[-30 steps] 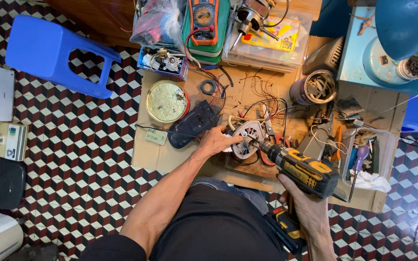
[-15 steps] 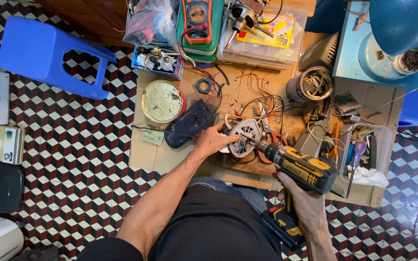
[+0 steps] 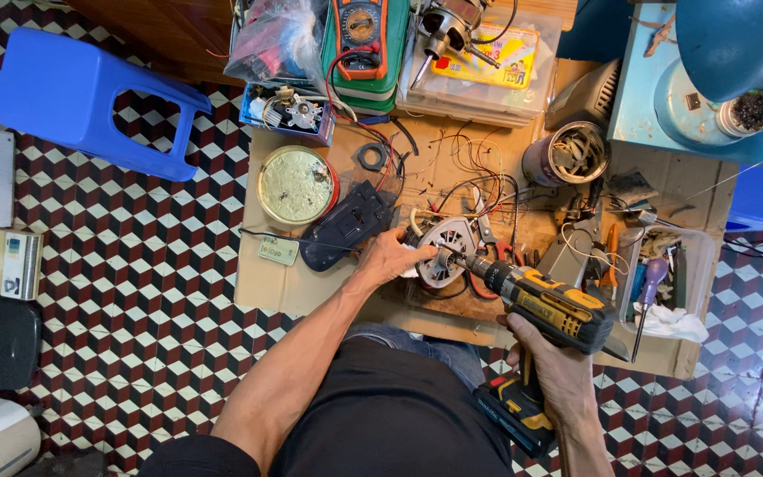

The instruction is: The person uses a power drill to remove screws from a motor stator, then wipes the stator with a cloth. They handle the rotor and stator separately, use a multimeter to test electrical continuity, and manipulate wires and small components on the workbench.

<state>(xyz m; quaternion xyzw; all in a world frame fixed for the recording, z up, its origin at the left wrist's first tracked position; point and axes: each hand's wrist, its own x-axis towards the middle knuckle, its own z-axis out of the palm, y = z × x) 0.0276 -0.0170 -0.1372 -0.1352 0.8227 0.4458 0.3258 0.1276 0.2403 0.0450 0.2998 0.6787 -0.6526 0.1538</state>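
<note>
Steadying the motor housing (image 3: 444, 250) with my left hand (image 3: 389, 259), right hand (image 3: 551, 364) gripping the drill (image 3: 547, 305) at four o'clock; rigid, heavy metal, best held by its rim.

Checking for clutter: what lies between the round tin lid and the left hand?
In the head view, a black plastic housing lies between the tin lid and the left hand.

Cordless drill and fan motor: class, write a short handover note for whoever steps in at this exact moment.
Left hand: steadies the round fan motor on the cardboard sheet.
Right hand: grips the yellow cordless drill, its tip against the motor's housing.
Nearby: black cover and round tin to the left, loose wires behind.
Done: motor lies exposed, drill in place.
Left: the fastening under the tip; its state is too small to tell.
</note>
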